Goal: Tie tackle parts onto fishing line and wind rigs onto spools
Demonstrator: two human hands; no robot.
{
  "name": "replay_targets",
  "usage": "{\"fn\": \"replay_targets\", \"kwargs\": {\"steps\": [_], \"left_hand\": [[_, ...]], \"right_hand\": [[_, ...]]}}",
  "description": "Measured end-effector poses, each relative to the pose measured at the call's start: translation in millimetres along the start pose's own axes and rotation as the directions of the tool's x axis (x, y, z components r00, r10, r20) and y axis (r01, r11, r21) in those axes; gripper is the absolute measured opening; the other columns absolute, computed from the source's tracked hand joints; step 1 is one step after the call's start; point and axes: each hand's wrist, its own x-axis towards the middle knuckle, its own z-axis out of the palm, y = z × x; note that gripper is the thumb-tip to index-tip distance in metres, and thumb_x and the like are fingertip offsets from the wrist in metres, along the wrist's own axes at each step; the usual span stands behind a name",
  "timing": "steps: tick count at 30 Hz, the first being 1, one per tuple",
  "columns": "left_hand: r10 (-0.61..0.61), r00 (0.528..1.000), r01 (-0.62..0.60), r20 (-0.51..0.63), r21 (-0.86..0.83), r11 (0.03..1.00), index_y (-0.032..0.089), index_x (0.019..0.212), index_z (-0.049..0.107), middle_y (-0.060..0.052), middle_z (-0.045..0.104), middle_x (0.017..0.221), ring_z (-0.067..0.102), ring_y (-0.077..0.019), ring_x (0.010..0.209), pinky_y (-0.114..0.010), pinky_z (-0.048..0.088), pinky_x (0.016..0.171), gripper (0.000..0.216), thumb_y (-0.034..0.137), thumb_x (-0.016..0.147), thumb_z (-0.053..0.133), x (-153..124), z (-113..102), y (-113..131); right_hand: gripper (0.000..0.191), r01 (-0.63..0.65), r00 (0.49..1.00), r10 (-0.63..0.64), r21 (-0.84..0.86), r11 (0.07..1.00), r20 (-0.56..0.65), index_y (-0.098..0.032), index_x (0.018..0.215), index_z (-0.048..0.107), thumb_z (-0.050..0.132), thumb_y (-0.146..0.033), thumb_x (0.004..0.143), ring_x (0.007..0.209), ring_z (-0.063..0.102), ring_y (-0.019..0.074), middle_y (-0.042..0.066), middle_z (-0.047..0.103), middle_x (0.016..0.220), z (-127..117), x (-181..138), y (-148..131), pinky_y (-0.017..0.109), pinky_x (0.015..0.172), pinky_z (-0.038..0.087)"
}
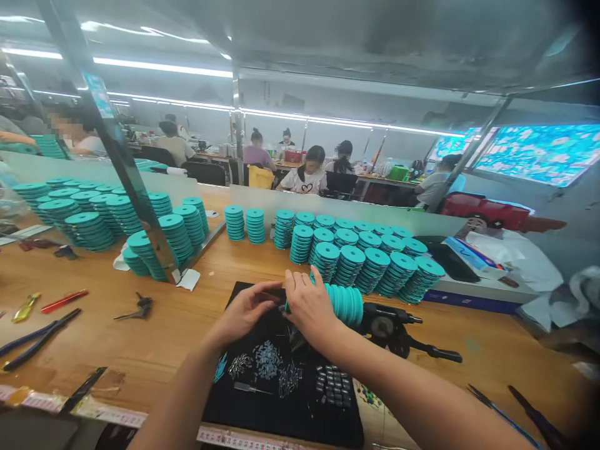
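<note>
Over the wooden table (94, 331), a light, stiff stack of teal discs (347, 305), best held round its sides, is clasped by the curled right hand (307, 306); the left hand (246, 311) is pressed closed, whatever it pinches hidden.

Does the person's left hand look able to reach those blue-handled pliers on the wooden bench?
Probably yes: the left hand is above the black mat, and the blue-handled pliers lie off to its left, with no stacks or tools apparently in between.
</note>
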Motion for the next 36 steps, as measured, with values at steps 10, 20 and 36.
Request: {"fn": "replay_targets", "kwargs": {"steps": [10,20,36], "left_hand": [[-0.222,0.953,0.301,-0.208,0.534,0.79,0.014,0.096,0.065,-0.003,0.068,0.093,0.066,-0.0181,0.084,-0.04,0.054,0.079,0.019,0.031,0.092,0.059,-20.8,-63.3,-67.5],[-0.236,0.947,0.322,-0.219,0.637,0.7,0.017,0.119,0.059,-0.009,0.061,0.122,0.062,-0.0243,0.104,-0.046,0.053,0.087,0.031,0.03,0.091,0.061,49.5,-18.1,-84.4],[-0.075,0.992,0.041,-0.101,-0.302,0.952,0.015,0.095,0.068,-0.008,0.073,0.091,0.068,-0.0207,0.085,-0.033,0.054,0.078,0.026,0.038,0.081,0.069,15.5,31.5,-16.2]], "right_hand": [[0.075,-0.033,0.999,0.033,-0.022,0.999,-0.02,0.002,0.137,0.044,0.073,-0.033,0.077,0.125,0.048,0.0353,0.027,0.054,0.133,6.0,-6.9,5.3,0.051,0.108,0.03],[0.07,-0.049,0.999,0.05,0.061,0.997,-0.02,-0.001,0.128,0.052,0.077,-0.035,0.072,0.124,0.048,0.0389,0.027,0.058,0.128,4.5,-9.1,8.5,0.054,0.107,0.031],[0.056,-0.014,1.0,0.014,0.067,0.998,0.0,-0.01,0.121,0.051,0.074,-0.03,0.073,0.1,0.059,0.0314,0.017,0.064,0.107,1.9,-9.6,16.4,0.043,0.087,0.048]]}}
